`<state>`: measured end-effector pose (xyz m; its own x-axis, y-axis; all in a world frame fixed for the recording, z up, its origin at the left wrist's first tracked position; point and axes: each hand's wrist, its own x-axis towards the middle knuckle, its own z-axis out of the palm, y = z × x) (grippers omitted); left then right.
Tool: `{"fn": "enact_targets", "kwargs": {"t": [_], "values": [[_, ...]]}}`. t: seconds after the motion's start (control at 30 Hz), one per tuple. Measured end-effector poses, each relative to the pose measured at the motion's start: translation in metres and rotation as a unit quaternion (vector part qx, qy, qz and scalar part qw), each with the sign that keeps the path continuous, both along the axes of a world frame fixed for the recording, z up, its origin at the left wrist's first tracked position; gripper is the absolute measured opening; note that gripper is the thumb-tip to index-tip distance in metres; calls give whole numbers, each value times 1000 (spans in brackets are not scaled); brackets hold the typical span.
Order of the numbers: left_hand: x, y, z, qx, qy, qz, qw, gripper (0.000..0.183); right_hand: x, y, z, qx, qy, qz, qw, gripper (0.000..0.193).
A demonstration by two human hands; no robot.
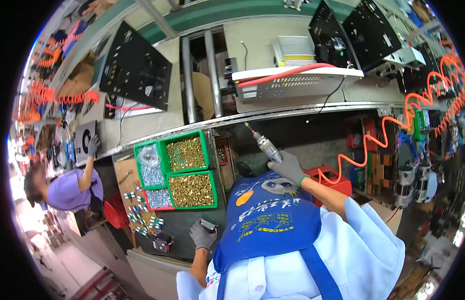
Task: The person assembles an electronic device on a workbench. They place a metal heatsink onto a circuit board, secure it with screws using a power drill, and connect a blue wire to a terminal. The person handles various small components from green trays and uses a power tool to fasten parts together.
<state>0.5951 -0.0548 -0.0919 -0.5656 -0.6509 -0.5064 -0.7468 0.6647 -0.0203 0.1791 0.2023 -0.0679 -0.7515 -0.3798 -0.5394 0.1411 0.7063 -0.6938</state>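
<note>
Overhead, looking down: right hand (288,167) in a grey glove, fingers clenched around a pneumatic screwdriver (265,145), raised above the dark table (190,227). Tool's long axis runs diagonally, bit tip pointing up and left toward the conveyor rail (272,114); an orange coiled air hose (392,130) trails off to the right. Left hand (202,235), also gloved, fingers grasping a small dark part (209,225) low on the table, near the green bins of brass screws (191,189). Risk as judged: the hose could tug the tool off line, or the bit could slip on the small part if the hold is loose. Co-worker in purple (72,187) at far left.
</note>
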Motion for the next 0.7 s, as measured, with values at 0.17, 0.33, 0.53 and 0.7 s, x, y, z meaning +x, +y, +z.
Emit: {"fn": "enact_targets", "kwargs": {"t": [0.17,0.33,0.53,0.7], "values": [[-35,29,43,38,-57,209,976,85,-48,43,-42,-34,12,-136,990,46],[-85,62,102,19,-59,192,979,86,-105,71,-52,-29,23,-150,988,40],[-187,80,156,17,112,169,979,89,-147,83,-53,-14,-66,-98,993,48],[-265,42,180,-12,242,42,969,84,-153,76,-61,-34,-89,-94,991,49]]}}
